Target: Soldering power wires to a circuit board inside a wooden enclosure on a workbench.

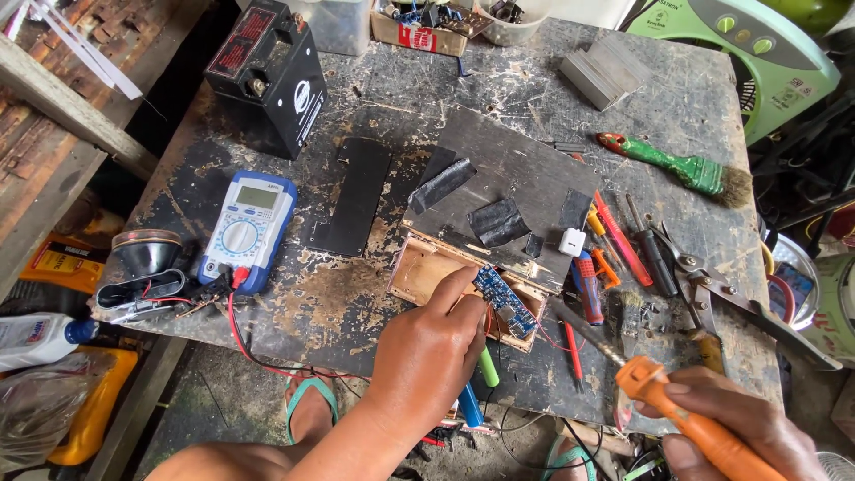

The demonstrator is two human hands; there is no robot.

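Head view: right hand (748, 428) grips an orange soldering iron (677, 410) near the worktop's front edge, its tip aimed up-left. Left hand (427, 356) is closer, fingers pinching a small blue circuit board (503, 301) on a little wooden box (445, 272). Farther back sits a blue meter (248, 230).

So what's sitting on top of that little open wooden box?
A small blue circuit board rests on the wooden box, steadied by the left hand. The hand hides part of the box's inside.
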